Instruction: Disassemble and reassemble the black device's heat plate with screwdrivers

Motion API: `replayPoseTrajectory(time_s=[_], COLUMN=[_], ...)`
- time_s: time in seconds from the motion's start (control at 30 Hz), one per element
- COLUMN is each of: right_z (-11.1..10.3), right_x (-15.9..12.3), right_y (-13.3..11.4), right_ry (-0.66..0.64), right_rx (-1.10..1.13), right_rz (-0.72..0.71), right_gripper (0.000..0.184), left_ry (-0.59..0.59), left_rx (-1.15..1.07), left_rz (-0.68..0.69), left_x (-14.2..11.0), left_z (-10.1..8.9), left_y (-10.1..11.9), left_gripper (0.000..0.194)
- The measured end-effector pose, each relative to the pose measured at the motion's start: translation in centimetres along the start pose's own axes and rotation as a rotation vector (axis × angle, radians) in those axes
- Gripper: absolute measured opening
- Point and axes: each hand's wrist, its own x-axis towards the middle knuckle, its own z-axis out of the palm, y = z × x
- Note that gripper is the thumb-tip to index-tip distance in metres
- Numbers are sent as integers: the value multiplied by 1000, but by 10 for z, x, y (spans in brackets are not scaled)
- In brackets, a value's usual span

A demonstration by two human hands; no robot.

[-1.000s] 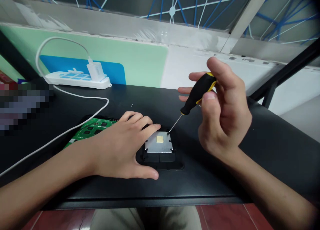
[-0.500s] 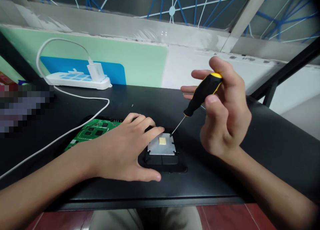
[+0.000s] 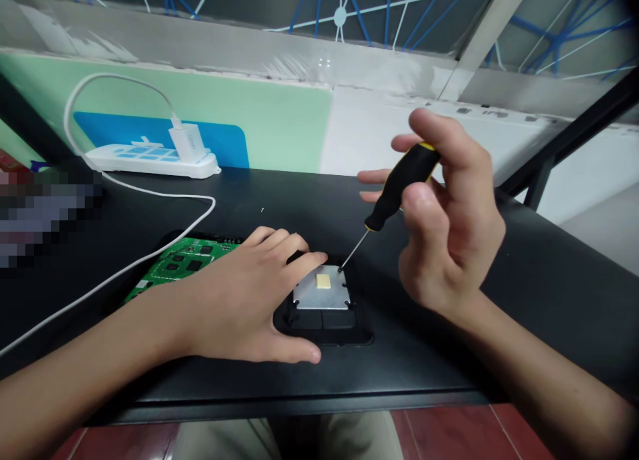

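Observation:
My right hand (image 3: 446,224) holds a black-and-yellow screwdriver (image 3: 402,184) by its handle, with index finger over the butt end and thumb on the side. Its thin shaft slants down to the left, and the tip meets the upper right corner of a silver metal plate (image 3: 307,296). A cream square pad (image 3: 323,281) sits on that plate, which lies in a black housing (image 3: 359,337). Spread flat across the device, my left hand (image 3: 249,297) has its fingertips by the plate's upper edge and its thumb low, over the housing's left part. Beneath it, a green circuit board (image 3: 170,263) is partly covered.
A white power strip (image 3: 144,160) with a plugged-in charger (image 3: 187,142) stands against the back wall. Its white cable (image 3: 170,196) runs over the black table (image 3: 539,300) and past the circuit board. At far left is a blurred-out patch.
The device and my left hand have shifted slightly right. The screwdriver handle has tilted and turned a little in my right fingers, its tip staying at the plate's corner.

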Motion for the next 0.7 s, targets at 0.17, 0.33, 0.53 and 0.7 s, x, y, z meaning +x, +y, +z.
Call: replayPoseTrajectory(time_s=[0.17, 0.33, 0.53, 0.7], right_z=[6, 9, 3, 1], right_x=[0, 3, 1, -3], right_y=[2, 0, -3, -4], right_ry=[29, 128, 128, 20], right_rx=[22, -36, -90, 20], right_rz=[-25, -13, -32, 26], right_gripper=[52, 48, 40, 47], left_ry=[-30, -23, -20, -17], left_rx=[10, 19, 22, 39], left_rz=[-10, -9, 1, 8], left_x=[1, 1, 2, 2], left_z=[-2, -2, -1, -1], left_y=[2, 2, 0, 0], left_gripper=[89, 89, 88, 93])
